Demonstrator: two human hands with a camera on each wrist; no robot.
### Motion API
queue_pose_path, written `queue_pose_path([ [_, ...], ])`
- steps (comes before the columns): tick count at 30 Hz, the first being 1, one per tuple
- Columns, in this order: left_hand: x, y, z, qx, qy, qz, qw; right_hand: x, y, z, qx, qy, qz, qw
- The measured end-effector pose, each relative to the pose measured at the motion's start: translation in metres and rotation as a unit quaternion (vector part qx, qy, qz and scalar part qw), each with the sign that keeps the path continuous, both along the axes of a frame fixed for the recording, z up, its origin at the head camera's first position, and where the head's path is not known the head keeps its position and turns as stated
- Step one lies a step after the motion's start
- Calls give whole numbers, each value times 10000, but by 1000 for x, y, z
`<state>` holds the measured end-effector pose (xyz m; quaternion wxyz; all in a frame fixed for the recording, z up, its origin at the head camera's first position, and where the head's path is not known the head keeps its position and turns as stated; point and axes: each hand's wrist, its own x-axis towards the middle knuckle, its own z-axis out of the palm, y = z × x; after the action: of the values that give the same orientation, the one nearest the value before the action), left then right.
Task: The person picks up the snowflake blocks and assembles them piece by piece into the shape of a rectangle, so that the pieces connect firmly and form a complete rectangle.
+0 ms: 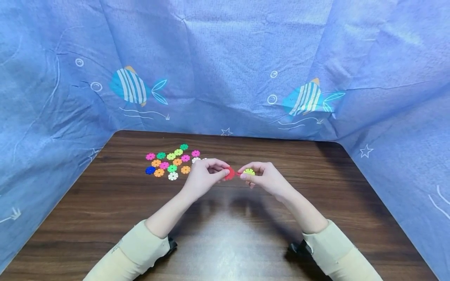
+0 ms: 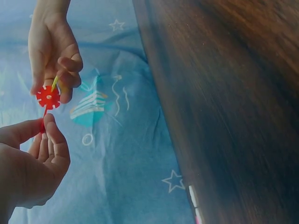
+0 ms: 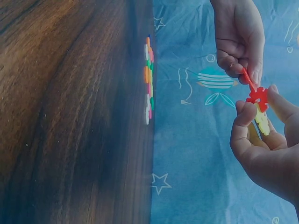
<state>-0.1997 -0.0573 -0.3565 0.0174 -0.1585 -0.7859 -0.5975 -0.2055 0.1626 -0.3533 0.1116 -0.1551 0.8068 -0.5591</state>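
My left hand (image 1: 204, 177) pinches a red notched plastic disc (image 1: 230, 173) between thumb and fingers. Facing it, my right hand (image 1: 268, 178) grips a second red notched disc (image 3: 258, 98) by its edges. A yellow notched disc (image 1: 249, 171) is slotted crosswise into that second one, near the right fingers. In the left wrist view, the first red disc appears edge-on, its rim right at the lower edge of the second. Both hands are raised above the dark wooden table (image 1: 225, 218), and the fingers partly cover the discs.
Loose notched discs in pink, green, orange, yellow, white and a blue one (image 1: 150, 170) lie flat on the table, left of the hands. A blue fish-patterned cloth (image 1: 225, 78) hangs behind the table and along both sides.
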Motion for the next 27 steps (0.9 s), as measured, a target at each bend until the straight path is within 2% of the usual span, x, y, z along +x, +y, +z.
queue_pose_path([
  [5,0,0,0,-152,29,16,9999,1,-1,0,-16,-11,20,10000],
  [17,6,4,2,-135,187,-102,9997,5,-4,4,140,39,21,9999],
  [22,7,5,2,-344,323,-11,9989,9,-7,4,128,31,-96,9999],
  [27,9,6,1,-355,347,69,9987,11,-8,3,27,14,-160,9999],
])
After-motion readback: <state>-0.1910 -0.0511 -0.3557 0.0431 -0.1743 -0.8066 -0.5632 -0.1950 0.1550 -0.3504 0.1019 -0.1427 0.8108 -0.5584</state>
